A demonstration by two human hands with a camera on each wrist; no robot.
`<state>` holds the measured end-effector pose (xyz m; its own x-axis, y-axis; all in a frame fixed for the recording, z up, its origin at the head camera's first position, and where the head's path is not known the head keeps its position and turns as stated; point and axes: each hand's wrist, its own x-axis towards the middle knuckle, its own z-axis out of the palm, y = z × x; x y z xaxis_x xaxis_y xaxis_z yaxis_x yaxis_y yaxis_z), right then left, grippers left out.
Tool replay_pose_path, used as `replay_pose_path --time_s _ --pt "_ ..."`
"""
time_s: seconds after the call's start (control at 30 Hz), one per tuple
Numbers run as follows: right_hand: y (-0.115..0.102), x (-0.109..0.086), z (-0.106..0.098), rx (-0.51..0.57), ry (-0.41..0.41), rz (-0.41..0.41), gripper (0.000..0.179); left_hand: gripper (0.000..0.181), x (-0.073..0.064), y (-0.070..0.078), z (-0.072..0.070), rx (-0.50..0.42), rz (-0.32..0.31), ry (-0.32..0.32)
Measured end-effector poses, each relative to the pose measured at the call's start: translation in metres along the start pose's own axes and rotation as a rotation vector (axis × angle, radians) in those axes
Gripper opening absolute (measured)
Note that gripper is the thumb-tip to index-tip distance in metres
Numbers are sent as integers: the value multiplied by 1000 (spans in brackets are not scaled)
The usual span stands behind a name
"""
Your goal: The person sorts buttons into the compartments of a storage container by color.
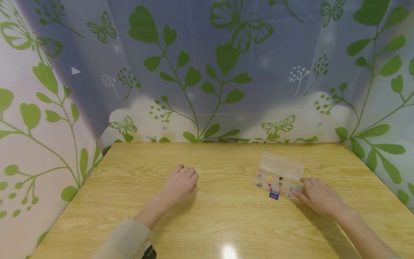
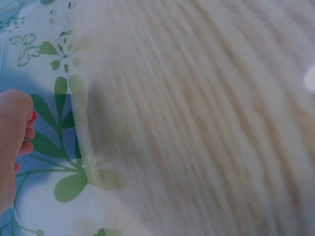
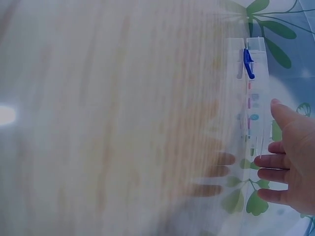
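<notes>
A clear plastic compartment box (image 1: 280, 167) sits on the right part of the table, its lid tipped back. Small coloured pieces lie in its compartments, and a blue tab (image 1: 274, 194) sticks out at its front. My right hand (image 1: 320, 196) is at the box's right end, thumb and fingers spread apart; the right wrist view shows the fingers fairly straight beside the box (image 3: 258, 88). Over the middle-left of the table, my left hand (image 1: 182, 183) has its fingers curled in. Between its thumb and fingers shows a small red piece (image 2: 34, 116), mostly hidden.
The wood-grain table (image 1: 220, 216) reaches back to a curtain (image 1: 207, 90) printed with green leaves and butterflies, which also hangs at both sides. Faint small marks (image 1: 319, 166) show on the table right of the box. A dark wrist strap (image 1: 149, 252) is below the left sleeve.
</notes>
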<state>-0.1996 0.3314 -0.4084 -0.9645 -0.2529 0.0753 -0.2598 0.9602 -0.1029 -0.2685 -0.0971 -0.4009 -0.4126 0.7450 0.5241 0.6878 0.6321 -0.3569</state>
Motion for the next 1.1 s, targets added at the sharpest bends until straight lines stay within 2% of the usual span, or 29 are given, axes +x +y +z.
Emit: replay_pose_path --time_s 0.5,0.77,1.1 --pt "-2 -1 0 -7 -1 11 65 4 21 9 10 22 -12 8" --pt "-1 -1 1 -10 3 14 65 7 35 16 16 35 -13 -21" --pt "0 0 3 4 11 9 65 5 47 21 24 38 -19 34"
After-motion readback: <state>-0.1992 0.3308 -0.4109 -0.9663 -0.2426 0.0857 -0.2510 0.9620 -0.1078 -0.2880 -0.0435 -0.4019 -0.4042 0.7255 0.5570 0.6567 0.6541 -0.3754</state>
